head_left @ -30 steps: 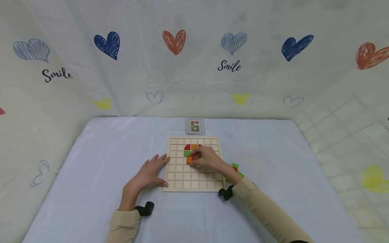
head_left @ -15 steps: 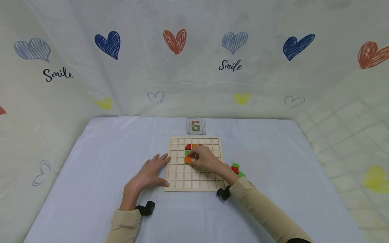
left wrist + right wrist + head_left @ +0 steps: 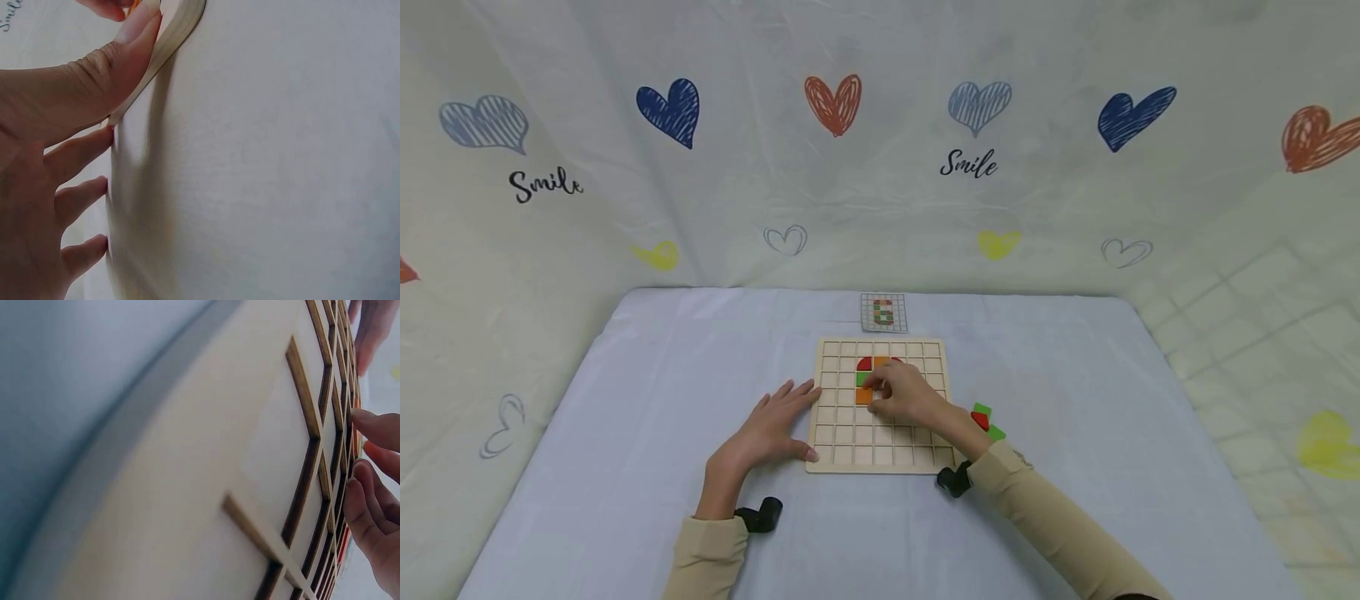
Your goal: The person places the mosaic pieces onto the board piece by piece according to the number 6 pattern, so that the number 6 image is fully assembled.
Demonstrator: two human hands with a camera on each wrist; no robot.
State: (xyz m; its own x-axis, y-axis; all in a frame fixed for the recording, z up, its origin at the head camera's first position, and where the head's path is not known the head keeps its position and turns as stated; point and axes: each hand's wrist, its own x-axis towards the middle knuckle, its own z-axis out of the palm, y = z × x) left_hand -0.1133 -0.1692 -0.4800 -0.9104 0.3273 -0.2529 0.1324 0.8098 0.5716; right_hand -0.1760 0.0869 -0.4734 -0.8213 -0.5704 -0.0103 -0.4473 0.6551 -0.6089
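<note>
A light wooden grid board (image 3: pixel 842 456) lies on the table. My left hand (image 3: pixel 770 431) rests against its left edge, fingers spread, with the thumb on the rim in the left wrist view. Over the board, my right hand (image 3: pixel 906 393) pinches an orange square tile (image 3: pixel 863 397) at its right side, between thumb and index finger. That tile sits in a cell just below a green tile (image 3: pixel 862 379). Above are a rounded red tile (image 3: pixel 865 364) and another orange tile (image 3: pixel 881 362); a red piece to their right is mostly hidden by my right hand.
Behind the board lies a small pattern card (image 3: pixel 883 312) with a coloured figure on a grid. Right of the board, a red tile (image 3: pixel 980 421) and green tiles (image 3: pixel 996 432) lie loose, partly behind my right forearm. A white cloth (image 3: pixel 1060 375) covers the table.
The orange tile has shifted slightly left and now lines up under the green tile. My right hand moved left with it, then stayed nearly still. My left hand keeps its place.
</note>
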